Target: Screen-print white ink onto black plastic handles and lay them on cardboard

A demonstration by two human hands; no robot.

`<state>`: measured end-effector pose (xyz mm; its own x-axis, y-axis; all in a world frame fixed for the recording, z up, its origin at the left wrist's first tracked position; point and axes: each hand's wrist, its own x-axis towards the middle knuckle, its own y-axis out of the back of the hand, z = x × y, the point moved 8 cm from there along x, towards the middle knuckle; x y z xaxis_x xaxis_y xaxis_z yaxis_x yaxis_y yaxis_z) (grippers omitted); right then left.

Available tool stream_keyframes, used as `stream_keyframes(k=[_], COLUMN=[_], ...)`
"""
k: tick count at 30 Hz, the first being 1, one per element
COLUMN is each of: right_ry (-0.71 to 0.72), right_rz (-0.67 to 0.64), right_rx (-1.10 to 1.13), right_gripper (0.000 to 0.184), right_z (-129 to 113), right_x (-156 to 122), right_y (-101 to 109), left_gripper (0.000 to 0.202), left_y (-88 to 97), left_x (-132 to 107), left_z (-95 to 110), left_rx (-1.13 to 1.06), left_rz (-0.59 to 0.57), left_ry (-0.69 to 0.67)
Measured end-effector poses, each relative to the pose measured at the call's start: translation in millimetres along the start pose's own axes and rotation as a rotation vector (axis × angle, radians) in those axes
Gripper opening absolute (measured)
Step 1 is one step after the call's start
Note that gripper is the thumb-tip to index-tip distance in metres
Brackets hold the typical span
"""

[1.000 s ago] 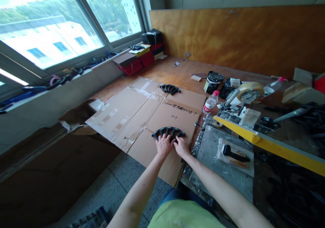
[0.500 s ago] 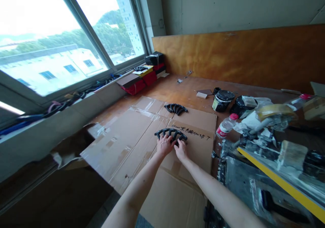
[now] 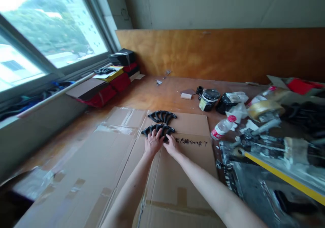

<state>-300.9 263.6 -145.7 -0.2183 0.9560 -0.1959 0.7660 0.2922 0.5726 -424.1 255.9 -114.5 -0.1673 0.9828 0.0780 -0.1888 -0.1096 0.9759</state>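
A fan of several black curved parts (image 3: pixel 157 129) lies on flattened brown cardboard (image 3: pixel 109 160). My left hand (image 3: pixel 152 142) and my right hand (image 3: pixel 172 145) rest side by side on its near edge, fingers pressed onto the parts. A second, similar black fan (image 3: pixel 161 116) lies just beyond it on the same cardboard, nearly touching. Handwritten black characters (image 3: pixel 190 142) are on the cardboard to the right of my right hand.
A plastic bottle with a red cap (image 3: pixel 222 128) lies right of the cardboard. Black tins (image 3: pixel 209 99), a tape roll (image 3: pixel 264 110) and a cluttered, ink-stained bench with a yellow bar (image 3: pixel 281 177) fill the right. Red and black boxes (image 3: pixel 111 82) sit by the window. A plywood wall (image 3: pixel 228 52) is behind.
Both hands have slid the near black fan away from me across the cardboard, up to the second fan. My view has moved forward and turned right.
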Motion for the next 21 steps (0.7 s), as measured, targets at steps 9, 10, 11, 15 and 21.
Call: stream_keyframes(k=[9,10,11,15,21], right_ry=[0.130,0.145,0.159,0.149,-0.044], right_rz=[0.117,0.168,0.234,0.667,1.008], right_rx=[0.168,0.156,0.126,-0.206,-0.588], right_gripper=[0.029,0.027,0.026,0.025,0.070], right_z=[19.6,29.8,41.5,107.3,284.4], right_x=[-155.8,-179.6,-204.7,-323.9,-517.2], right_y=[125.7,151.8,180.5,315.5,453.2], left_gripper=[0.062,0.063,0.063,0.063,0.062], left_y=[-3.6,-4.8,-4.0,15.7,33.0], left_x=[-94.6,-105.5,-116.2,-152.5,-188.3], left_z=[13.7,19.0,25.1,56.4,108.0], left_rx=[-0.097,-0.124,-0.152,-0.259,-0.289], left_rz=[0.206,0.199,0.191,0.176,0.240], left_ry=[-0.095,-0.116,-0.125,-0.046,0.077])
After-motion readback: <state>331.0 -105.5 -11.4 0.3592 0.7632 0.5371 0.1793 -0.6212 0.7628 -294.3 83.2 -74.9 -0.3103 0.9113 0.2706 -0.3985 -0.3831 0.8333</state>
